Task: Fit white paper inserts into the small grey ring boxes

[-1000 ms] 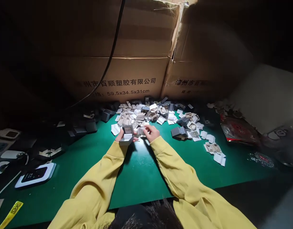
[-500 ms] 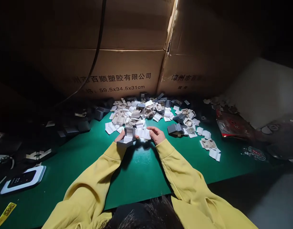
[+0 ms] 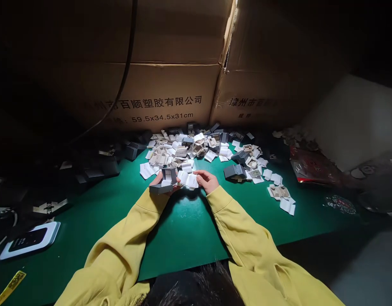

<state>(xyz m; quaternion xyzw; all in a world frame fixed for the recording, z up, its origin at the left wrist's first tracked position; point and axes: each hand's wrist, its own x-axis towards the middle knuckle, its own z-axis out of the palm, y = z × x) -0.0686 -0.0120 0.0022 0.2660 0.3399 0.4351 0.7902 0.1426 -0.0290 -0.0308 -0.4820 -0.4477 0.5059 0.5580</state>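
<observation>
My left hand (image 3: 155, 180) is closed around a small dark grey hinged box (image 3: 157, 188). Its lid stands up, and the white inner lining faces me. In my right hand (image 3: 208, 182), thumb and fingers pinch the right edge of a folded white card insert (image 3: 191, 180). The insert is spread out just right of the box, with a crease down its middle. Fingertips of my left hand lie close to its left side; whether they touch it I cannot tell. Beyond both hands lies a heap of white and beige card inserts (image 3: 160, 159).
Dark boxes (image 3: 234, 171) lie right of the heap, others (image 3: 102, 168) in shadow at left. Large cardboard cartons (image 3: 170, 85) wall off the back. A white device (image 3: 30, 240) and a yellow strip (image 3: 11, 287) lie left on the green table (image 3: 183, 238). Red packaging (image 3: 311, 165) sits right.
My left hand has moved slightly left with the box. The white insert now shows more of its face and sits a little lower, still in my right hand.
</observation>
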